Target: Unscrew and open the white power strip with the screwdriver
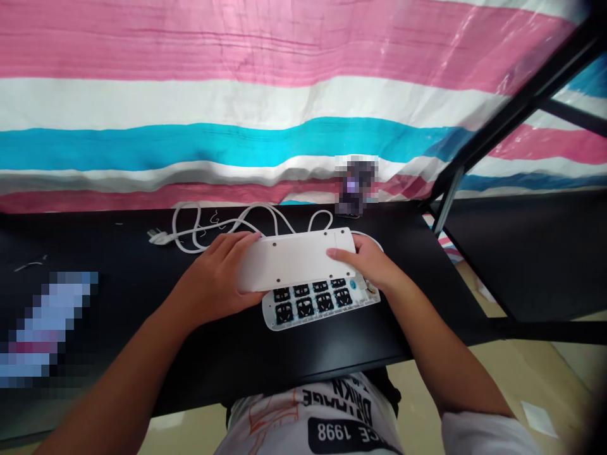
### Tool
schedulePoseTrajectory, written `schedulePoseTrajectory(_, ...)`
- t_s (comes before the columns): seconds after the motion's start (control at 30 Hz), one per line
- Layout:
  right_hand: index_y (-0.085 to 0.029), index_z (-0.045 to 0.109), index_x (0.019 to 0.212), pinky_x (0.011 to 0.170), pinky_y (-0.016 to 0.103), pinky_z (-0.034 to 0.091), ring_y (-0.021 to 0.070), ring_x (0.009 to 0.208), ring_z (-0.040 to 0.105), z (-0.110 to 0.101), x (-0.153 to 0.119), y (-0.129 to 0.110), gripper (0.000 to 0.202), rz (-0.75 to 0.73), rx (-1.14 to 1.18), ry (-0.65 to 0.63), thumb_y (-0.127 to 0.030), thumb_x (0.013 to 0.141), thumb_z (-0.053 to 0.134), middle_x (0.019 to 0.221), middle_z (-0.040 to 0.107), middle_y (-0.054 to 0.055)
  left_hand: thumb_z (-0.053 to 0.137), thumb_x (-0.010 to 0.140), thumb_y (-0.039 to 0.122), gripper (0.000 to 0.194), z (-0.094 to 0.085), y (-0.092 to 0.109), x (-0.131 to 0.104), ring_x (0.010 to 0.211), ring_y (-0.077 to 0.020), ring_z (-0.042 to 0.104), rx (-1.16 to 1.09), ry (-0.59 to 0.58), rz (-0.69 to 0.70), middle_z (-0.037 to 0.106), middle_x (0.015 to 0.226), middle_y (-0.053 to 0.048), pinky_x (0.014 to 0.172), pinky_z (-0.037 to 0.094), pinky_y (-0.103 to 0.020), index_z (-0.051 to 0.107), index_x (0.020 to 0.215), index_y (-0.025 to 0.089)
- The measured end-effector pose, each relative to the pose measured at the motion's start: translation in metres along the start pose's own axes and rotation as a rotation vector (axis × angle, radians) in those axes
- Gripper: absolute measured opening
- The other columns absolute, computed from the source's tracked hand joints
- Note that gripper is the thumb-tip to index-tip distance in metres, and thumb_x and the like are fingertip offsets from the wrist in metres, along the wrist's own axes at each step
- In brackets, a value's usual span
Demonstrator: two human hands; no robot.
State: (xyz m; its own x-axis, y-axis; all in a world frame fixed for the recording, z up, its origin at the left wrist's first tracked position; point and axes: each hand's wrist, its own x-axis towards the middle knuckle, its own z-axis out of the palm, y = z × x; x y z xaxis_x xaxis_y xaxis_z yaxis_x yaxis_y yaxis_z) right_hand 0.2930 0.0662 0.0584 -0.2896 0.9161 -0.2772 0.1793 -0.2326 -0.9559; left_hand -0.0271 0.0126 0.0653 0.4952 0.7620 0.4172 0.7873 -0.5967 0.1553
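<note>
Both my hands hold a white power strip cover (303, 259) by its two ends, with screw holes showing along its edges. My left hand (222, 272) wraps round the left end, while my right hand (367, 259) grips the right end with its thumb on top. Beneath and nearer to me lies the other half of the power strip (315, 309), with several black socket inserts in rows inside it. The cover hides its far part. A white cord (251, 221) loops behind, and its plug (159, 237) rests to the left.
The black table (213, 354) carries a blurred, pixelated flat object (47, 328) at left and a pixelated dark object (353, 189) at the back. Bits of thin wire (31, 265) lie at far left. A striped sheet (237, 101) hangs behind; a black frame (502, 120) stands at right.
</note>
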Motion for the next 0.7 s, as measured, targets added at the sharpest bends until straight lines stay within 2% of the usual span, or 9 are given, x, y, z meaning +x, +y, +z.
schedulePoseTrajectory(0.27,-0.020,0.078,0.108,0.076,0.036,0.058,0.0232,0.084,0.075,-0.005,0.014,-0.007,0.043,-0.012,0.015,-0.058,-0.044,0.073,0.088,0.104,0.080,0.009,0.078,0.080,0.042,0.088,0.002,-0.001,-0.001,0.134,-0.0369,0.054,-0.022,-0.011,-0.065,0.055,0.143,-0.017,0.116,0.047,-0.054,0.034,0.153,0.018)
schedulePoseTrajectory(0.57,-0.017,0.079,0.102,0.072,0.034,0.058,0.0222,0.080,0.075,-0.009,0.009,-0.001,0.040,0.065,0.154,-0.012,-0.040,0.070,0.089,0.099,0.081,0.010,0.077,0.082,0.051,0.090,0.006,0.000,-0.002,0.138,-0.0366,0.051,-0.105,-0.028,-0.131,0.052,0.147,-0.017,0.120,0.044,-0.056,0.034,0.154,0.020)
schedulePoseTrajectory(0.7,-0.017,0.079,0.100,0.072,0.032,0.058,0.0213,0.078,0.075,-0.015,0.007,-0.003,0.039,0.084,0.225,0.024,-0.037,0.068,0.090,0.098,0.081,0.010,0.078,0.081,0.053,0.092,0.004,-0.003,-0.001,0.141,-0.0369,0.049,-0.171,-0.040,-0.213,0.048,0.152,-0.017,0.120,0.043,-0.057,0.033,0.154,0.021)
